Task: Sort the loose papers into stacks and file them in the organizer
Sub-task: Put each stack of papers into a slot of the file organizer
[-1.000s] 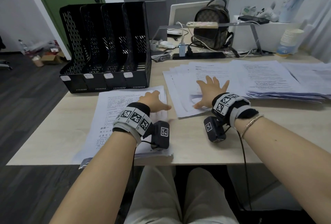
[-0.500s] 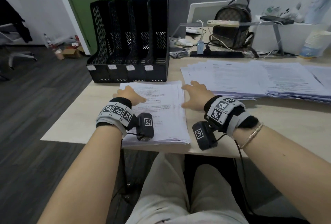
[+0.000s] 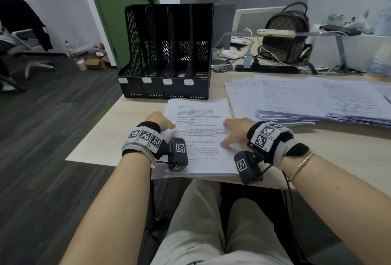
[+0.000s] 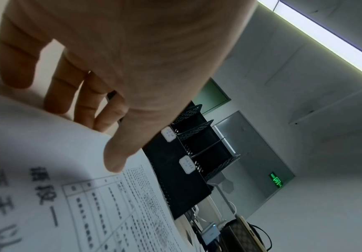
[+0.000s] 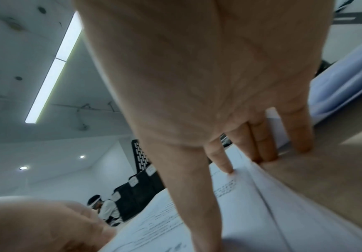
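A squared stack of printed papers lies at the table's near edge, just in front of the black four-slot organizer, whose slots look empty. My left hand rests at the stack's left edge, fingers fairly straight along the side and thumb on the top sheet. My right hand is at the right edge. Its fingertips touch the table beside the stack, and its index finger and thumb lie on the top sheet. More loose papers lie fanned out to the right.
Behind the fanned papers stand a brown backpack, a power strip with cables, a metal riser with a phone and paper cups. The table ends just left of the organizer. An office chair stands at far left.
My right hand left the fanned papers and came to the front stack's right edge. The stack, skewed before, now lies squared between both hands. My head has turned left.
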The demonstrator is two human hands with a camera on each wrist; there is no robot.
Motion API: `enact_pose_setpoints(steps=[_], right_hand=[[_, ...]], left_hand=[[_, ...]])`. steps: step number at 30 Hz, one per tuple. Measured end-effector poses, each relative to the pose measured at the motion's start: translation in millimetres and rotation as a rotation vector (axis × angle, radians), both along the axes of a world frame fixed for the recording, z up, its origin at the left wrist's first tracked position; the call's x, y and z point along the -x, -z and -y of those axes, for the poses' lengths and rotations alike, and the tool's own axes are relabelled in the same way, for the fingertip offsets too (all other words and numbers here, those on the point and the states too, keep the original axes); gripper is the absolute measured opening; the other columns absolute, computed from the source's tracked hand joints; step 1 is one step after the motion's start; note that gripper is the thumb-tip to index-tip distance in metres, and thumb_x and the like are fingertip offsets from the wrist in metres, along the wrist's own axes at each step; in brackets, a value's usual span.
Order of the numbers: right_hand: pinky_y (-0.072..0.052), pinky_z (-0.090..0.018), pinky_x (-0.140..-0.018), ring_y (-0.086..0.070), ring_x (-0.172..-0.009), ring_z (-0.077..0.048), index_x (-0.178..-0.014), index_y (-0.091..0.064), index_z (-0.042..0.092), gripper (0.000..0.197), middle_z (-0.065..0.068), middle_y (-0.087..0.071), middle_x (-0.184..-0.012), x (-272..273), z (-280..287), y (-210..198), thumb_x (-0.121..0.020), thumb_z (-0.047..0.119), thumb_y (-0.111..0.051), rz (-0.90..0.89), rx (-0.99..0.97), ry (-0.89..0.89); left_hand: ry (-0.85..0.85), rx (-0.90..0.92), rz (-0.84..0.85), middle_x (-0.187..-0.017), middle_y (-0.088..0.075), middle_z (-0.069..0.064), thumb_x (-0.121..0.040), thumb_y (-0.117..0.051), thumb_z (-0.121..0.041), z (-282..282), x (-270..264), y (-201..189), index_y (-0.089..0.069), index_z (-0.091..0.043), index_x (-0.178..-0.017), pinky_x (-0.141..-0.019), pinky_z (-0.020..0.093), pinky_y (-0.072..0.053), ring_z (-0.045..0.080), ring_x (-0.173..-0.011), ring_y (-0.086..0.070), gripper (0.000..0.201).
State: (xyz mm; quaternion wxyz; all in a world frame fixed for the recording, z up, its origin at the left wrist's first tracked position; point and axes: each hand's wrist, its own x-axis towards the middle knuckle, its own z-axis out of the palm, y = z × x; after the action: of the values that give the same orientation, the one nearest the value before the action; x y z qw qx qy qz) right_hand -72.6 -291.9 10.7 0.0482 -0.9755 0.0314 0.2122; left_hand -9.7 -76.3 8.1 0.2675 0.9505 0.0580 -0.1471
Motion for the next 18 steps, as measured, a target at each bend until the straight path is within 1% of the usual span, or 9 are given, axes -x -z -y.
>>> enact_pose_setpoints(steps=[3, 5, 8, 9, 11, 13, 14, 16, 18], right_hand=[[-0.039, -0.029, -0.087, -0.046, -0.121, -0.028, -0.140, -0.032, 0.012, 0.071, -0.009, -0.046, -0.136, 0, 5, -8, -0.084, 0.044, -0.063, -0.006, -0.005, 0.016], [-0.038, -0.028, -0.087, -0.044, -0.123, -0.028, -0.142, -0.028, 0.013, 0.073, -0.011, -0.043, -0.138, 1, 6, -11, -0.085, 0.042, -0.064, 0.006, -0.013, 0.040], [-0.039, -0.032, -0.098, -0.043, -0.127, -0.028, -0.145, -0.023, 0.014, 0.081, -0.010, -0.040, -0.143, 0, 7, -6, -0.082, 0.042, -0.067, 0.011, -0.066, 0.054], [-0.039, -0.037, -0.103, -0.042, -0.128, -0.028, -0.147, -0.020, 0.015, 0.087, -0.009, -0.037, -0.146, 0, 6, -3, -0.080, 0.042, -0.069, 0.013, -0.084, 0.051], [-0.038, -0.045, -0.105, -0.039, -0.131, -0.031, -0.149, -0.013, 0.019, 0.096, -0.011, -0.031, -0.150, 2, 6, 3, -0.077, 0.042, -0.072, 0.016, -0.114, 0.048], [-0.038, -0.045, -0.105, -0.039, -0.132, -0.031, -0.149, -0.012, 0.019, 0.097, -0.012, -0.028, -0.150, 4, 6, 6, -0.077, 0.039, -0.073, 0.040, -0.145, 0.040], [-0.038, -0.045, -0.105, -0.039, -0.131, -0.031, -0.148, -0.014, 0.017, 0.095, -0.011, -0.029, -0.149, 4, 5, 7, -0.077, 0.037, -0.074, 0.051, -0.167, 0.040], [-0.038, -0.043, -0.106, -0.043, -0.128, -0.029, -0.145, -0.020, 0.013, 0.089, -0.011, -0.035, -0.146, 3, 4, 9, -0.077, 0.031, -0.075, 0.097, -0.254, 0.040], [-0.037, -0.033, -0.105, -0.044, -0.127, -0.026, -0.145, -0.018, 0.010, 0.087, -0.007, -0.039, -0.144, 3, 2, 8, -0.079, 0.023, -0.074, 0.183, -0.395, 0.049]], left_hand=[[0.003, 0.047, 0.008, -0.121, -0.059, 0.020, -0.087, -0.066, -0.022, 6, 2, 3, -0.052, 0.005, -0.118, -0.088, 0.038, -0.045, 0.035, -0.111, -0.056, 0.043], [-0.008, 0.116, 0.026, -0.126, -0.054, 0.016, -0.087, -0.065, -0.018, 8, 3, 4, -0.041, -0.001, -0.130, -0.087, 0.037, -0.043, 0.033, -0.114, -0.052, 0.052], [0.023, 0.178, 0.047, -0.127, -0.052, 0.015, -0.091, -0.055, -0.009, 10, 6, 7, -0.025, -0.006, -0.139, -0.082, 0.035, -0.040, 0.031, -0.109, -0.051, 0.056], [0.035, 0.192, 0.062, -0.126, -0.052, 0.015, -0.091, -0.052, -0.006, 10, 7, 8, -0.024, -0.006, -0.139, -0.082, 0.034, -0.039, 0.029, -0.105, -0.051, 0.055], [0.038, 0.246, 0.127, -0.126, -0.053, 0.014, -0.091, -0.047, -0.002, 10, 10, 10, -0.028, -0.007, -0.137, -0.083, 0.032, -0.039, 0.029, -0.109, -0.052, 0.051], [0.029, 0.318, 0.210, -0.126, -0.054, 0.011, -0.090, -0.045, 0.002, 8, 12, 10, -0.036, -0.008, -0.134, -0.083, 0.029, -0.038, 0.028, -0.114, -0.051, 0.046], [0.025, 0.355, 0.259, -0.123, -0.055, 0.010, -0.089, -0.044, 0.003, 5, 12, 8, -0.040, -0.008, -0.130, -0.081, 0.029, -0.038, 0.027, -0.112, -0.052, 0.043], [0.019, 0.418, 0.362, -0.113, -0.055, 0.008, -0.087, -0.042, 0.005, 0, 12, 3, -0.044, -0.007, -0.122, -0.077, 0.028, -0.038, 0.023, -0.102, -0.051, 0.037], [0.011, 0.474, 0.465, -0.103, -0.054, 0.003, -0.087, -0.041, 0.006, -6, 10, -4, -0.045, -0.009, -0.114, -0.071, 0.025, -0.039, 0.020, -0.096, -0.051, 0.032]])
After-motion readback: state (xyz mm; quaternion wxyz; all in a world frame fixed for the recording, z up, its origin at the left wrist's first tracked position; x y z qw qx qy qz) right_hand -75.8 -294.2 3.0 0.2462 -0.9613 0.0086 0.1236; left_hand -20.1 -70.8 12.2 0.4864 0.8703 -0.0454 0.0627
